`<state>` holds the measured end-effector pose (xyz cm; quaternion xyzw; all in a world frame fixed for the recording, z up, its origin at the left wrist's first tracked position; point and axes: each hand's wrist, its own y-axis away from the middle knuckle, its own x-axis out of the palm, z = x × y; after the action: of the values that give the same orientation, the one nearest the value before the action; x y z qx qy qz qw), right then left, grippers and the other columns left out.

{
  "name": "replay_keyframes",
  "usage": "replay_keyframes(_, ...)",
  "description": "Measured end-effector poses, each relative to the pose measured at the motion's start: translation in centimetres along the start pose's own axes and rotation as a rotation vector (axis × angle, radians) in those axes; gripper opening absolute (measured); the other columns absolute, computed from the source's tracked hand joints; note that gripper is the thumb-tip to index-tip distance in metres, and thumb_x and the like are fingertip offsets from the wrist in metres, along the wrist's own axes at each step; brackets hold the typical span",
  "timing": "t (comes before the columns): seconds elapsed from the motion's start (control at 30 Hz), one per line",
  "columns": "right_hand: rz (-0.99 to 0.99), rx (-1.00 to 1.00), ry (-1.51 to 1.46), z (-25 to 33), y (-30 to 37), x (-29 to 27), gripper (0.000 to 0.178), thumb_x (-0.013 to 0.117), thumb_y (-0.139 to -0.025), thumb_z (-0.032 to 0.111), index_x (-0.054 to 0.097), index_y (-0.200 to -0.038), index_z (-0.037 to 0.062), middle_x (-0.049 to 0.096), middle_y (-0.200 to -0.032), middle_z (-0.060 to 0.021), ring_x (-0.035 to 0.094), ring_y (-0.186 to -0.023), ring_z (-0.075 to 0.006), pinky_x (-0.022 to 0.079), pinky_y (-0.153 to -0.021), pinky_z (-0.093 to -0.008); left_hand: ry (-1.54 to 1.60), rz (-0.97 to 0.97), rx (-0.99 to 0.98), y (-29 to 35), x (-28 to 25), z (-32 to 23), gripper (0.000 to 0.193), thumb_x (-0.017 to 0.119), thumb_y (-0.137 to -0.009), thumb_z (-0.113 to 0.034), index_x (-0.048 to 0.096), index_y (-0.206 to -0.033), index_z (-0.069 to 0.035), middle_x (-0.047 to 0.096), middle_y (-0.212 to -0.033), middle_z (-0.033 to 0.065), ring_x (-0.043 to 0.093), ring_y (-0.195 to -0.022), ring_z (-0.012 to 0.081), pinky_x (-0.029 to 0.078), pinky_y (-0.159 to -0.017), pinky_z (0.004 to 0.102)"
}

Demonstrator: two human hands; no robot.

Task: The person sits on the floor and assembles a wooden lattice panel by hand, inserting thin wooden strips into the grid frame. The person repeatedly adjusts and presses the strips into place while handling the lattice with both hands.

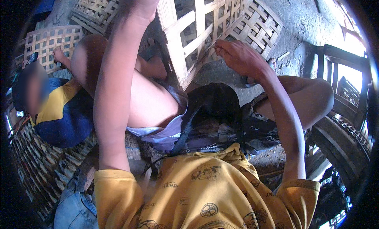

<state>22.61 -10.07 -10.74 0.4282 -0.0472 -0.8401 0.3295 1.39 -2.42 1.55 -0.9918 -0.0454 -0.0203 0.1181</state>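
A woven bamboo lattice piece (pixel 185 21) with flat light strips stands tilted in front of me, its lower corner between my legs. Beside it on the right lies a more closely woven bamboo part (pixel 258 25); whether the two are joined I cannot tell. My left arm reaches up past the lattice's left edge, and only the wrist side of my left hand (pixel 143 0) shows; the fingers lie beyond the frame. My right hand (pixel 239 57) is at the lattice's lower right edge, fingers bent and pressed together, with what they pinch hidden.
Another person (pixel 65 110) sits close on my left, one hand by a woven bamboo panel (pixel 53 45). More lattice panels (pixel 94 9) lie at the far left. A dark wooden frame (pixel 347 75) stands on the right. Bamboo slats (pixel 43 162) spread at lower left.
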Motion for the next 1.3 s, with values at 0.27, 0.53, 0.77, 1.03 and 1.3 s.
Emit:
replay_keyframes(0.27, 0.019, -0.126, 0.092, -0.4, -0.3, 1.1, 0.025, 0.048, -0.102, 0.018, 0.06, -0.103, -0.0038, 0.066, -0.098, -0.0249, 0.064, -0.101, -0.0432, 0.049, -0.089, -0.0507, 0.042, 0.03, 0.043, -0.5, 0.1, 0.7, 0.025, 0.06, -0.095, -0.018, 0.058, -0.108, 0.003, 0.066, -0.095, 0.0169, 0.068, -0.07, 0.0181, 0.061, -0.058, 0.0261)
replay_keyframes(0.53, -0.1, -0.153, 0.152, 0.2, 0.1, 2.5, 0.016, 0.049, -0.094, 0.006, 0.057, -0.105, -0.0017, 0.065, -0.093, -0.0238, 0.065, -0.094, -0.0429, 0.05, -0.081, -0.0512, 0.09, 0.092, 0.012, -1.5, -0.7, 1.5, 0.017, 0.06, -0.095, -0.016, 0.06, -0.102, 0.0, 0.067, -0.095, 0.014, 0.069, -0.072, 0.0182, 0.062, -0.058, 0.0264)
replay_keyframes(0.77, -0.06, -0.139, 0.19, 0.6, -0.4, 2.2, 0.014, 0.048, -0.093, 0.004, 0.056, -0.104, 0.0, 0.066, -0.094, -0.0229, 0.066, -0.093, -0.0417, 0.05, -0.08, -0.0509, 0.08, 0.08, 0.028, -1.6, -0.9, 1.8, 0.019, 0.061, -0.095, -0.018, 0.06, -0.102, 0.0, 0.067, -0.095, 0.0136, 0.069, -0.073, 0.0187, 0.062, -0.06, 0.0268)
replay_keyframes(1.03, -0.303, -0.117, 0.308, -0.1, 0.1, 4.3, 0.017, 0.05, -0.098, 0.013, 0.058, -0.107, 0.0017, 0.067, -0.086, -0.0239, 0.067, -0.084, -0.0436, 0.052, -0.077, -0.0534, 0.057, 0.096, 0.02, -1.3, -0.7, 1.4, 0.026, 0.063, -0.094, -0.021, 0.059, -0.105, 0.002, 0.066, -0.095, 0.0152, 0.069, -0.074, 0.0193, 0.063, -0.061, 0.0277)
replay_keyframes(1.3, -0.112, 0.095, 0.225, 0.3, -0.9, 2.1, 0.02, 0.052, -0.098, 0.014, 0.062, -0.106, -0.0006, 0.067, -0.086, -0.0243, 0.068, -0.085, -0.0422, 0.05, -0.08, -0.0552, 0.026, -0.066, 0.012, -0.5, 0.2, 0.9, 0.029, 0.062, -0.094, -0.023, 0.058, -0.108, 0.002, 0.066, -0.099, 0.0175, 0.069, -0.079, 0.0204, 0.063, -0.063, 0.0285)
